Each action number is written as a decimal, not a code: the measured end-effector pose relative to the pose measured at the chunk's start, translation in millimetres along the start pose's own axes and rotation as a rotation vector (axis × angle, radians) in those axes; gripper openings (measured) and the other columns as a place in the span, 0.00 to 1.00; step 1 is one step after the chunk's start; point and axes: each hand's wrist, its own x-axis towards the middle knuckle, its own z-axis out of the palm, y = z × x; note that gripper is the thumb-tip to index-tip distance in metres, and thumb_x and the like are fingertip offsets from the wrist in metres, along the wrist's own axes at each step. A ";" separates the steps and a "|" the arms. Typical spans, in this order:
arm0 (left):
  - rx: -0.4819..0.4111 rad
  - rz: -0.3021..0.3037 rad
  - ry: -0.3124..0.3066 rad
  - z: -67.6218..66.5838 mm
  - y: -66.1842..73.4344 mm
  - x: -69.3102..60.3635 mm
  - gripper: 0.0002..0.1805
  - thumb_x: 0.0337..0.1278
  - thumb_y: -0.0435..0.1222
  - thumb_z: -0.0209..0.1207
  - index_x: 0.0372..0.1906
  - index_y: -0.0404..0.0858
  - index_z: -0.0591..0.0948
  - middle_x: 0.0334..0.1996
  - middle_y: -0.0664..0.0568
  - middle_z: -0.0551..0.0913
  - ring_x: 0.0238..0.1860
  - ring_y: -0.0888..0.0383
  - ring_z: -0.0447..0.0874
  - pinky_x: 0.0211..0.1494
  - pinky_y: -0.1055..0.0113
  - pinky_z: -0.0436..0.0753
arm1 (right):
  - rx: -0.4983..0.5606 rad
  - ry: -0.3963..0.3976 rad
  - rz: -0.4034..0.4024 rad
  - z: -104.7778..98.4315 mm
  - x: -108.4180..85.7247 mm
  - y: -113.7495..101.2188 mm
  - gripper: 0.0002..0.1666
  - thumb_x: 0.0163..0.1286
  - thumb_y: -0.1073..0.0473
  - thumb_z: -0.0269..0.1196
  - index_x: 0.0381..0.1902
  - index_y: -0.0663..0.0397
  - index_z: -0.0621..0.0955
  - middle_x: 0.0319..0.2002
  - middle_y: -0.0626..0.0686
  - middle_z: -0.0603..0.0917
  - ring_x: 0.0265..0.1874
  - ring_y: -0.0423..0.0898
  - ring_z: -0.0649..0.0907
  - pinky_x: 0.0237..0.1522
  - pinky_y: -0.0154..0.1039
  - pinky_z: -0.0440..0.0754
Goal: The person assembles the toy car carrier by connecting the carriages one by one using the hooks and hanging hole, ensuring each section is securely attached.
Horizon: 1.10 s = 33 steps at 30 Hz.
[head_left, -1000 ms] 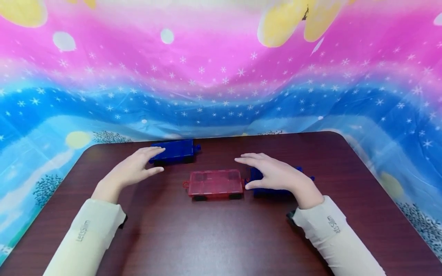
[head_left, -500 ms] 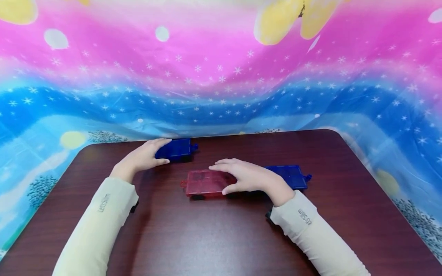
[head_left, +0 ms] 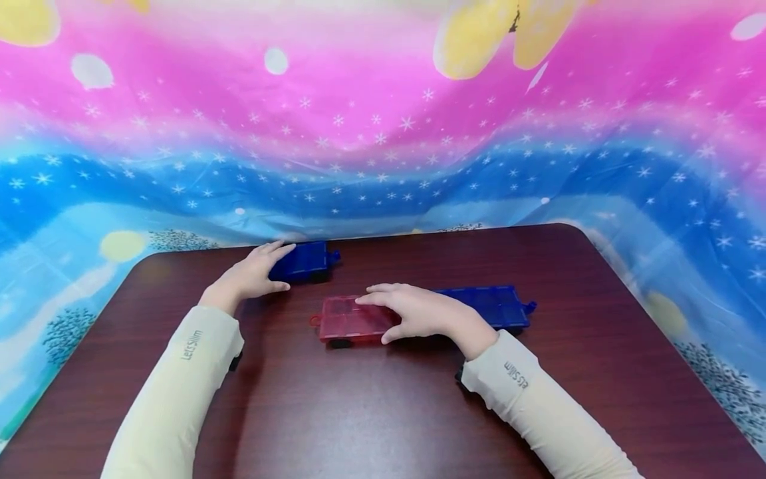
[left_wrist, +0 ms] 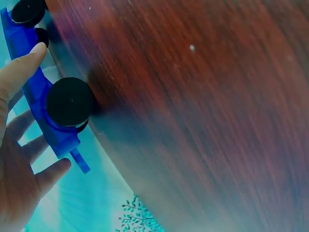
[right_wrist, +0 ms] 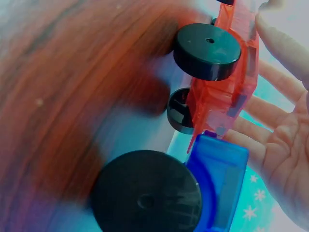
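Note:
A blue flat toy wagon (head_left: 308, 259) with black wheels stands near the table's back edge, its small hook pointing right. My left hand (head_left: 242, 276) holds its left end, thumb on the near side and fingers at the far side; the left wrist view has the thumb across the blue wagon's frame (left_wrist: 38, 104). Nearer the middle is a see-through red toy wagon (head_left: 338, 319) with a ring at its left end. My right hand (head_left: 419, 313) grips its right part, thumb in front, fingers over the far edge. A second blue wagon (head_left: 503, 303) adjoins it, end to end.
The brown wooden table (head_left: 335, 412) has rounded back corners. Behind it hangs a pink and blue cloth (head_left: 383, 153) with snowflakes, close to the back edge. Bare tabletop lies in front of the wagons.
Over the last second, my right hand moved left from the second blue wagon onto the red one and lowered slightly. My left hand moved forward and right around the back wagon.

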 end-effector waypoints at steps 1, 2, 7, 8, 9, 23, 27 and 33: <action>-0.005 0.000 0.002 0.4 -1.7 1.3 0.47 0.61 0.41 0.65 0.79 0.38 0.54 0.78 0.33 0.49 0.77 0.29 0.45 0.73 0.30 0.55 | -0.004 0.001 0.007 0.6 0.0 0.1 0.44 0.63 0.51 0.71 0.75 0.41 0.67 0.76 0.56 0.63 0.75 0.55 0.64 0.72 0.54 0.68; -0.010 0.003 0.006 0.3 -3.3 2.3 0.46 0.61 0.41 0.65 0.79 0.38 0.54 0.78 0.33 0.49 0.76 0.29 0.45 0.73 0.30 0.55 | -0.007 0.002 0.013 1.1 0.0 0.1 0.44 0.63 0.51 0.71 0.75 0.41 0.67 0.76 0.56 0.63 0.75 0.55 0.65 0.71 0.54 0.69; -0.022 0.020 0.013 -2.0 -6.8 4.9 0.45 0.61 0.40 0.66 0.78 0.35 0.56 0.76 0.31 0.55 0.75 0.28 0.50 0.74 0.32 0.55 | -0.025 0.014 0.035 2.0 0.2 -1.8 0.42 0.62 0.51 0.72 0.73 0.41 0.70 0.73 0.55 0.68 0.72 0.54 0.69 0.68 0.51 0.73; -0.022 0.020 0.012 -3.0 -6.7 4.7 0.45 0.60 0.40 0.66 0.78 0.35 0.57 0.75 0.31 0.56 0.75 0.28 0.51 0.74 0.33 0.55 | -0.027 0.016 0.038 2.0 0.0 -2.2 0.42 0.62 0.51 0.72 0.73 0.41 0.70 0.72 0.55 0.69 0.71 0.53 0.70 0.68 0.51 0.74; -0.021 0.018 0.009 -3.5 -6.5 4.7 0.45 0.60 0.40 0.66 0.77 0.35 0.57 0.75 0.31 0.57 0.75 0.29 0.52 0.74 0.33 0.56 | -0.029 0.019 0.042 2.1 -0.1 -2.4 0.41 0.62 0.51 0.72 0.72 0.41 0.71 0.72 0.55 0.69 0.70 0.53 0.71 0.67 0.51 0.75; -0.039 0.012 0.007 -9.0 -12.0 -10.8 0.44 0.56 0.40 0.69 0.75 0.35 0.62 0.72 0.27 0.60 0.72 0.29 0.58 0.72 0.34 0.61 | -0.026 0.041 0.044 4.2 -2.3 -3.2 0.37 0.63 0.53 0.71 0.69 0.41 0.74 0.72 0.55 0.69 0.70 0.53 0.70 0.66 0.50 0.76; -0.036 0.013 0.010 -10.4 -12.8 -16.2 0.44 0.56 0.40 0.69 0.75 0.34 0.63 0.72 0.27 0.61 0.71 0.29 0.59 0.71 0.34 0.63 | -0.020 0.042 0.042 3.7 -3.4 -1.9 0.37 0.63 0.53 0.71 0.70 0.41 0.74 0.72 0.55 0.68 0.71 0.53 0.70 0.66 0.51 0.75; -0.024 0.023 0.010 -12.2 -9.6 -23.9 0.44 0.57 0.41 0.69 0.75 0.36 0.63 0.72 0.28 0.61 0.71 0.29 0.60 0.70 0.33 0.64 | -0.004 0.037 0.042 3.6 -4.1 1.9 0.37 0.63 0.52 0.71 0.70 0.40 0.73 0.73 0.56 0.67 0.72 0.54 0.68 0.68 0.52 0.74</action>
